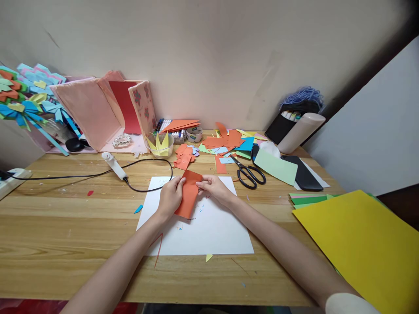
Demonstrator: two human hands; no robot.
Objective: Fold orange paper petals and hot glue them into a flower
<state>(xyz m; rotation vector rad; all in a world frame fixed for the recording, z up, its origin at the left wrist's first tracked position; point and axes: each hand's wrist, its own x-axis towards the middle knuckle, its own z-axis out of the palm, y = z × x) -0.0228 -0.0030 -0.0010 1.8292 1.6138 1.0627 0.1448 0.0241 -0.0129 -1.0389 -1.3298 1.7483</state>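
Here I see the left hand [170, 195] and right hand [214, 186] pinching the orange paper strip [189, 194] at opposite edges, steadying it over the white sheet [209, 231] mid-table.

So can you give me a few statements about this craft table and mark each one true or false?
1. Both hands, left hand and right hand, hold the orange paper piece. True.
2. The orange piece is held over a white sheet. True.
3. The black scissors are in the right hand. False: they lie on the table, to the right of the hands.
4. A big yellow sheet lies at the right edge. True.
5. The clear bowl holds blue paper. False: the pieces in it are yellow.
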